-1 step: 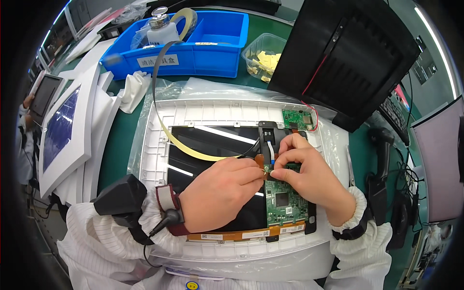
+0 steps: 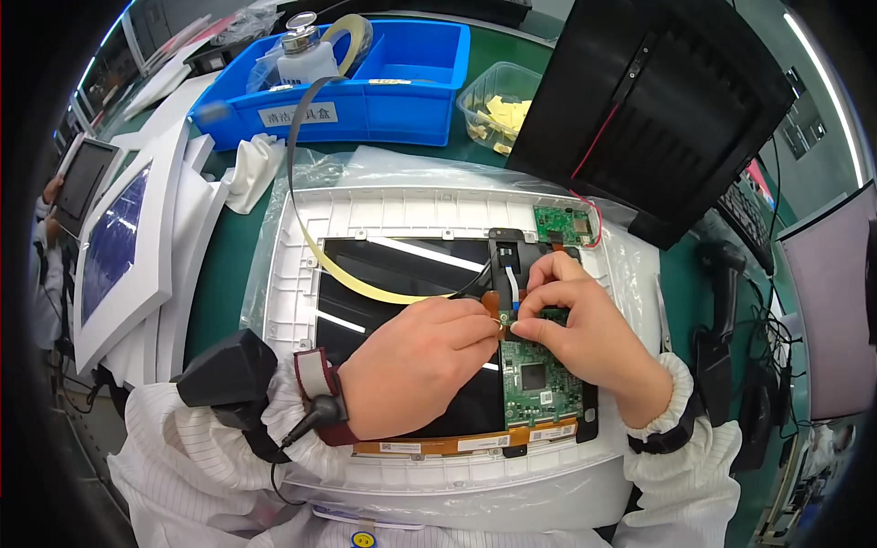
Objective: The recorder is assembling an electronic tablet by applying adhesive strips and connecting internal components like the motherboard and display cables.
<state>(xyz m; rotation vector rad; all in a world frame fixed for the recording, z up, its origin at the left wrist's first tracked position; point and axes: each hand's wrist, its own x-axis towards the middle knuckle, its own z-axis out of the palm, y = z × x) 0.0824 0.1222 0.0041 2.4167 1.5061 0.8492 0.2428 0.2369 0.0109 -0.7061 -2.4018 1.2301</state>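
Both hands meet at the upper left edge of a green circuit board (image 2: 539, 402) on the back of a display panel (image 2: 402, 260) framed in a white plastic housing (image 2: 384, 215). My left hand (image 2: 425, 356) is closed, thumb and index finger pinched at the board's edge. My right hand (image 2: 585, 320) pinches just beside them. What either pinch holds is too small and hidden to tell. Between the hands runs a short white ribbon cable (image 2: 512, 279) with a blue end. An orange flex strip (image 2: 493, 306) sits next to the left fingertips. A long grey-yellow strip (image 2: 365, 290) curves down to the left hand.
A blue divided bin (image 2: 411, 114) holds a pump bottle (image 2: 306, 59) and a tape roll (image 2: 352, 41). Beside it stands a clear tub (image 2: 502, 105) with yellow pieces. A black device (image 2: 649, 119) with a red wire leans at right. White framed panels (image 2: 137, 247) stand at left.
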